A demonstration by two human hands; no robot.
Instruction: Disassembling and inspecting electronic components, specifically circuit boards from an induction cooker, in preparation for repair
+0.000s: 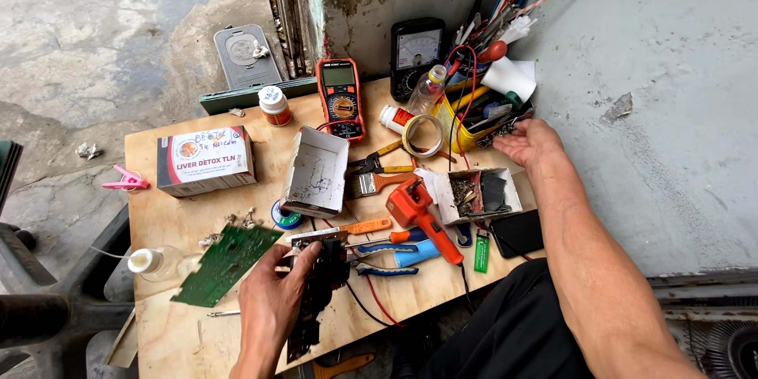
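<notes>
Fingers of our left hand (272, 296) close around a dark electronic part (320, 284) at six o'clock on the wooden board (170, 225), beside a green circuit board (225, 263). At two o'clock, our right hand (530, 142) reaches the yellow tool holder (466, 136); whether it grips anything we cannot tell, perhaps nothing.

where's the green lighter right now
In the head view, the green lighter stands near the board's right front edge, between the orange soldering gun and the black phone.
</notes>
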